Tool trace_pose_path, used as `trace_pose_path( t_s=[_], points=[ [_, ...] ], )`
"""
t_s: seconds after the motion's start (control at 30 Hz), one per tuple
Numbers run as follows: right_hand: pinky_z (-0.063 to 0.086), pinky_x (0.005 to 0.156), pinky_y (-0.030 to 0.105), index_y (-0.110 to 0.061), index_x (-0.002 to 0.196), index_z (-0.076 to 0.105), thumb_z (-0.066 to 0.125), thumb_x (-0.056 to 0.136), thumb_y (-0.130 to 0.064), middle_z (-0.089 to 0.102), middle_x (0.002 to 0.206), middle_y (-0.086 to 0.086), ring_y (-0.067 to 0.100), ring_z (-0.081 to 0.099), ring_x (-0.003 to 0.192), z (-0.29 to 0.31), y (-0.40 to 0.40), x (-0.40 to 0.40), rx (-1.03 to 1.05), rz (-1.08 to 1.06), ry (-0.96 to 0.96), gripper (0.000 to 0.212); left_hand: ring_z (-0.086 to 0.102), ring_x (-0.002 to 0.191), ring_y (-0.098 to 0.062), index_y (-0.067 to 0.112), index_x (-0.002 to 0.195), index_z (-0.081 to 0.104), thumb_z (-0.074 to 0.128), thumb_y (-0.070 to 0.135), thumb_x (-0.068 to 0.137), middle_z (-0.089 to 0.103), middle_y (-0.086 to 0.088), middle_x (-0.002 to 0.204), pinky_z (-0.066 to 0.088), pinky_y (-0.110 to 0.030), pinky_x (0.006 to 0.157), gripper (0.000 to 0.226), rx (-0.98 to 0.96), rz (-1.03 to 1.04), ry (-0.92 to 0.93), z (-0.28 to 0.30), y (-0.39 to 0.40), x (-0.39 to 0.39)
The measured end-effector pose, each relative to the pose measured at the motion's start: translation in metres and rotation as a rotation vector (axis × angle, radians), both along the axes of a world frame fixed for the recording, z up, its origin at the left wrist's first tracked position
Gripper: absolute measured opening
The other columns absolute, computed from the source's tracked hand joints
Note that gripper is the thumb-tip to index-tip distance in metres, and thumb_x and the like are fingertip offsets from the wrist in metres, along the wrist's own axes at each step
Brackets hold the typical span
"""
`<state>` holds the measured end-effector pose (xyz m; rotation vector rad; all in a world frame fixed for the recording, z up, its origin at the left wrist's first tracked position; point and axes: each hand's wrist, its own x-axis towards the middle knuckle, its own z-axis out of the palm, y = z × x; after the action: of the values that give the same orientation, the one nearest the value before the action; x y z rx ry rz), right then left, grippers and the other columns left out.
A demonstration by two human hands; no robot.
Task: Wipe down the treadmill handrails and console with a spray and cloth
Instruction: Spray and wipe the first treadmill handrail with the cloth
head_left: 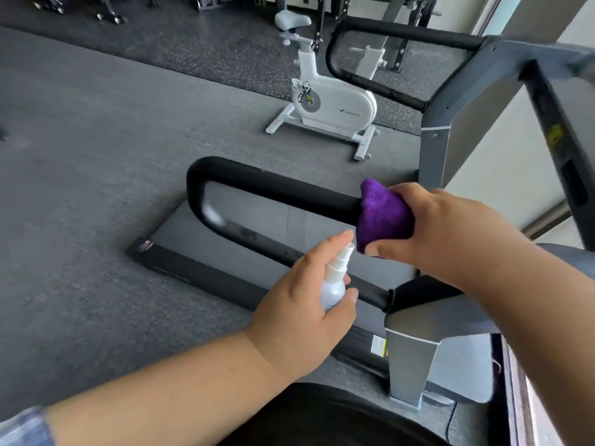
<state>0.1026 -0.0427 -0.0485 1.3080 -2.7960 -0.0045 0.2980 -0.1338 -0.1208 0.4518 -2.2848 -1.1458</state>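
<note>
Head view, 1 frame.

Right hand (441, 226): wrapped over a purple cloth (384, 215), thumb under it, pressing it around the near handrail (273, 188) close to where the rail meets the grey upright (415, 349).

Left hand (306, 312): curled round a small clear spray bottle (333, 286), forefinger on top of the white nozzle, nozzle tip just beside the cloth's lower edge. The bottle seems to hold pale liquid, though blur makes this hard to confirm.

Near handrail: black padded loop, its upper bar under the cloth, its lower bar passing behind the left hand.

Far handrail (402, 32): matching black loop at the top, joined to the grey console frame (502, 56), well apart from both hands.

Treadmill deck (199, 275): dark belt and side strip below the near loop.

White exercise bike (331, 101): upright on the grey floor (80, 156), between the 2 handrails as seen from here.
</note>
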Motion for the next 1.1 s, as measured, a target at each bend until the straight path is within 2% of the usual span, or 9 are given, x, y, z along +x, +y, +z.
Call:
trace_pose_path(
  t_s=[0.1, 0.2, 0.43, 0.63, 0.73, 0.83, 0.9, 1.0, 1.1],
  points=[
    [0.049, 0.059, 0.033, -0.039, 0.124, 0.043, 0.030, 0.055, -0.100, 0.055, 0.083, -0.007, 0.027, 0.062, 0.070, -0.005, -0.008, 0.004, 0.025, 0.031, 0.114, 0.093, 0.058, 0.102, 0.001, 0.072, 0.134, 0.021, 0.057, 0.038, 0.086, 0.055, 0.024, 0.113, 0.038, -0.002, 0.086, 0.069, -0.015, 0.034, 0.016, 0.001, -0.018, 0.011],
    [0.038, 0.053, 0.029, -0.036, 0.126, 0.044, 0.032, 0.061, -0.095, 0.056, 0.086, -0.005, 0.025, 0.058, 0.064, -0.005, -0.032, 0.017, 0.066, 0.040, 0.183, 0.089, 0.058, 0.101, 0.000, 0.074, 0.133, 0.020, 0.057, 0.038, 0.086, 0.056, 0.025, 0.111, 0.040, -0.003, 0.085, 0.070, -0.021, 0.058, 0.027, 0.001, -0.037, 0.021],
    [0.039, 0.055, 0.033, -0.027, 0.134, 0.039, 0.043, 0.076, -0.085, 0.057, 0.097, 0.001, 0.028, 0.062, 0.074, -0.005, -0.108, 0.056, 0.084, 0.121, 0.201, 0.081, 0.058, 0.105, 0.003, 0.074, 0.132, 0.021, 0.058, 0.040, 0.085, 0.051, 0.038, 0.112, 0.040, -0.005, 0.087, 0.069, -0.017, 0.052, 0.043, 0.003, -0.084, 0.033],
    [0.035, 0.058, 0.035, -0.025, 0.136, 0.035, 0.047, 0.086, -0.058, 0.045, 0.092, 0.003, 0.028, 0.048, 0.071, -0.004, -0.178, 0.087, 0.083, 0.157, 0.137, 0.062, 0.055, 0.108, 0.009, 0.065, 0.135, 0.028, 0.060, 0.037, 0.085, 0.053, 0.031, 0.113, 0.040, -0.006, 0.091, 0.066, -0.005, 0.017, 0.074, 0.009, -0.134, 0.044],
    [0.033, 0.056, 0.036, -0.025, 0.135, 0.035, 0.048, 0.086, -0.050, 0.038, 0.089, 0.002, 0.027, 0.044, 0.069, -0.004, -0.215, 0.102, 0.090, 0.153, 0.130, 0.057, 0.058, 0.108, 0.004, 0.068, 0.135, 0.026, 0.061, 0.035, 0.085, 0.054, 0.022, 0.112, 0.044, -0.010, 0.091, 0.069, 0.010, 0.021, 0.133, 0.010, -0.165, 0.056],
    [0.029, 0.054, 0.035, -0.024, 0.131, 0.038, 0.057, 0.084, -0.039, 0.036, 0.088, 0.002, 0.027, 0.043, 0.069, -0.006, -0.252, 0.118, 0.117, 0.185, 0.126, 0.052, 0.065, 0.091, -0.003, 0.069, 0.134, 0.027, 0.062, 0.035, 0.084, 0.060, 0.017, 0.106, 0.052, -0.018, 0.079, 0.069, 0.051, 0.011, 0.168, 0.005, -0.191, 0.071],
    [0.024, 0.050, 0.032, -0.025, 0.125, 0.042, 0.064, 0.078, -0.032, 0.036, 0.087, 0.001, 0.026, 0.042, 0.067, -0.007, -0.272, 0.125, 0.165, 0.216, 0.129, 0.052, 0.066, 0.086, 0.000, 0.070, 0.132, 0.028, 0.062, 0.037, 0.083, 0.061, 0.019, 0.113, 0.052, -0.016, 0.073, 0.069, 0.074, -0.008, 0.161, 0.000, -0.206, 0.078],
    [0.033, 0.055, 0.033, -0.029, 0.131, 0.044, 0.059, 0.082, -0.038, 0.048, 0.097, 0.002, 0.029, 0.050, 0.073, -0.007, -0.279, 0.126, 0.147, 0.225, 0.101, 0.053, 0.065, 0.084, -0.003, 0.070, 0.132, 0.027, 0.061, 0.039, 0.084, 0.061, 0.017, 0.109, 0.052, -0.020, 0.074, 0.067, 0.097, -0.098, 0.136, -0.007, -0.224, 0.084],
    [0.049, 0.077, 0.039, -0.037, 0.145, 0.037, 0.057, 0.081, -0.063, 0.057, 0.123, 0.001, 0.031, 0.060, 0.096, -0.010, -0.259, 0.121, 0.041, 0.173, 0.051, 0.072, 0.064, 0.088, -0.010, 0.067, 0.135, 0.026, 0.060, 0.037, 0.086, 0.061, 0.014, 0.099, 0.051, -0.021, 0.082, 0.067, 0.072, -0.173, 0.146, -0.011, -0.237, 0.086]
  ],
)
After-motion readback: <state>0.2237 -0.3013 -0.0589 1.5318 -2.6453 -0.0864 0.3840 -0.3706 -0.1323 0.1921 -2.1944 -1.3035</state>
